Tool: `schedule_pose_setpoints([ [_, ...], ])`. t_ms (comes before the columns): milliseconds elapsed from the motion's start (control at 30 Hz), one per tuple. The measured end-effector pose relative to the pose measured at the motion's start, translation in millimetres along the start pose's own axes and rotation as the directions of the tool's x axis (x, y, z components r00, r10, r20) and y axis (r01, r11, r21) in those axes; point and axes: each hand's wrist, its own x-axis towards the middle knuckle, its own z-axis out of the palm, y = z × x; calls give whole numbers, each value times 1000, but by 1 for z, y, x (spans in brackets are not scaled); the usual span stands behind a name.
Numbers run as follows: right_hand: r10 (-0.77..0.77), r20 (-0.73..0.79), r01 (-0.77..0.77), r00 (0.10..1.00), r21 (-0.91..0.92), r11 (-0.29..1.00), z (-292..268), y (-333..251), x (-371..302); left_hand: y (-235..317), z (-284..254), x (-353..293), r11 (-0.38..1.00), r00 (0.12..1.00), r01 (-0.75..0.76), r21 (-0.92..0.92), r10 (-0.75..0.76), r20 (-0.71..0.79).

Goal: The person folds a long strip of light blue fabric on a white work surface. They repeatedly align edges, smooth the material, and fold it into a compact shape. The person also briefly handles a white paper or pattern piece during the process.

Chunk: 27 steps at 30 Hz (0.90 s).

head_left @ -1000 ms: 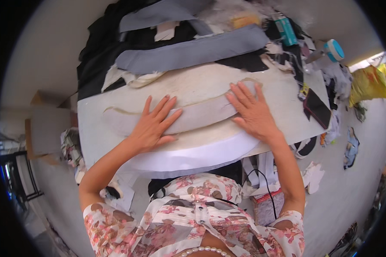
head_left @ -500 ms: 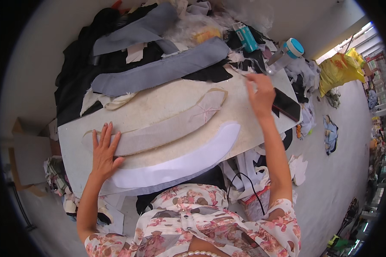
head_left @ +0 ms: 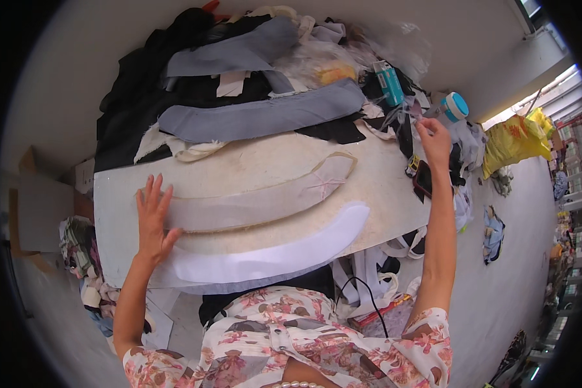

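My left hand (head_left: 154, 220) lies with spread fingers on the left end of a curved, translucent pattern piece (head_left: 252, 205). That piece has a brownish edge and pink crossed lines near its right end. Closer to me, a white curved fabric piece (head_left: 271, 256) rests on the table's near edge, with grey fabric under it. At the back right, my right hand (head_left: 436, 145) is held with thumb and fingertips together beside a jar with a blue lid (head_left: 456, 107) and some scraps. Whatever is between those fingertips is too small to make out.
A grey-blue curved fabric strip (head_left: 258, 115) lies across the back, before black cloth (head_left: 129, 97) and crumpled plastic. A teal box (head_left: 389, 84) stands at the back right. A dark phone (head_left: 423, 179) lies beside my right wrist. A yellow bag (head_left: 514, 145) sits beyond the table.
My right hand has moved right and farther out, from above the table's right part to the scraps by the jar. My left hand stays on the pattern piece. The whole view has shifted slightly.
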Motion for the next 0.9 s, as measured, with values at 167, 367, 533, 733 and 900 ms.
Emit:
schedule_pose_setpoints([
  [167, 100, 283, -193, 954, 324, 926, -29, -51, 25, 38, -10, 53, 992, 962, -110, -63, 90, -257],
  [367, -5, 315, -33, 949, 115, 993, -24, -106, 45, 101, -3, 117, 846, 956, -155, -510, -2, -294],
  [533, -194, 351, 152, 916, 144, 978, -25, -176, 42, 140, 5, 180, 594, 970, -199, -779, 4, -245],
  [733, -438, 549, 274, 712, 357, 893, 25, -287, -1, 117, 0, 202, 176, 949, 193, -965, 218, 229],
  [900, -495, 712, 137, 497, 499, 855, 74, -307, -18, 54, -66, 121, 479, 905, 407, -778, -94, 416],
])
